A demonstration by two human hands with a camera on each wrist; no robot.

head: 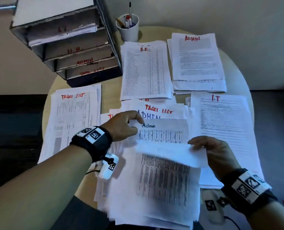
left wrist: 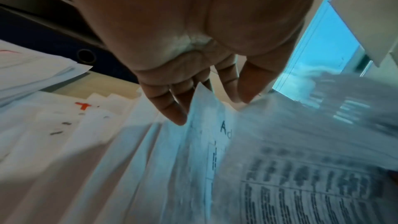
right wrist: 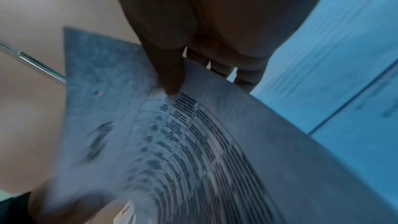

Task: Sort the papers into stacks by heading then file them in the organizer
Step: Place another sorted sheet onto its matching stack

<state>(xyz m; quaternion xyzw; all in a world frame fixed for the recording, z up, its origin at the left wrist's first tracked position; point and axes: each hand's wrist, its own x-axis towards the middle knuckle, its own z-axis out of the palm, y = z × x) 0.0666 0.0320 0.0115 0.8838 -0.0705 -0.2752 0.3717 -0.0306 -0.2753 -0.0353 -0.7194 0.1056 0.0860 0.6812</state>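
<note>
A loose pile of unsorted papers (head: 126,201) lies at the table's near edge. My right hand (head: 196,145) pinches the top edge of the uppermost sheet (head: 164,176), a dense printed table, and curls it toward me; in the right wrist view the thumb (right wrist: 172,81) presses on its printed face (right wrist: 215,142). Under it shows a sheet headed "Admin" (head: 161,130), and my left hand (head: 137,124) pinches its top left corner. That corner (left wrist: 202,94) pokes up between the fingers (left wrist: 172,108) in the left wrist view. Sheets headed "Tasks List" and "ADMIN" (head: 158,112) fan out behind.
Sorted stacks lie around: Tasks List (head: 74,117) left, H.R. (head: 144,72) centre back, Admin (head: 196,58) back right, I.T. (head: 224,123) right. The tiered organizer (head: 68,47), with labelled trays, stands back left. A white cup of pens (head: 128,30) is behind the H.R. stack.
</note>
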